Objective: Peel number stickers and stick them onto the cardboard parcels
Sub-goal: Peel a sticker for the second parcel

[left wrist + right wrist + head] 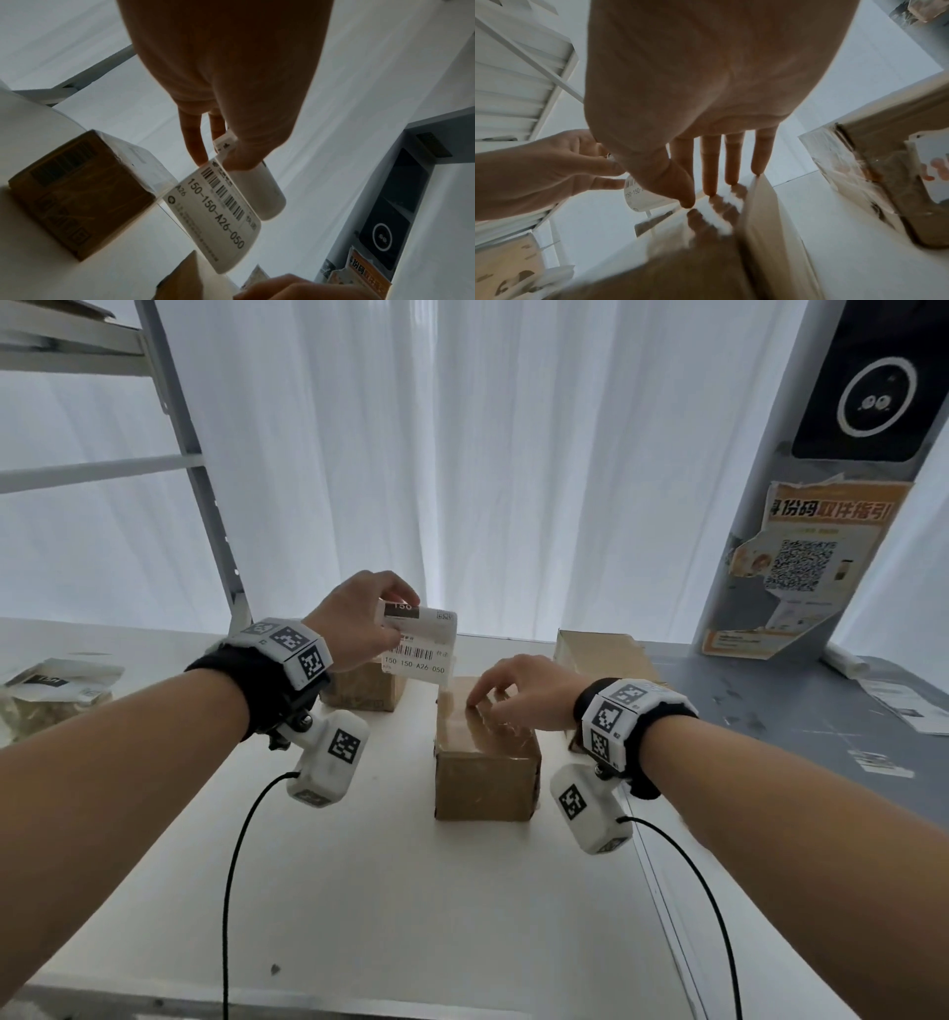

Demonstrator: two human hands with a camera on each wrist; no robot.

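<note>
Now sticker roll [420, 629] pinched, left hand [354, 621] grip

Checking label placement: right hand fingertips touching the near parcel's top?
Touching. Right wrist view shows right hand fingertips meeting their reflections on the near parcel taped top.

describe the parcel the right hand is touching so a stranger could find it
On the white table, it is the cardboard parcel nearest the person. Unlike its neighbours, its taped top has the right hand resting on it.
</note>
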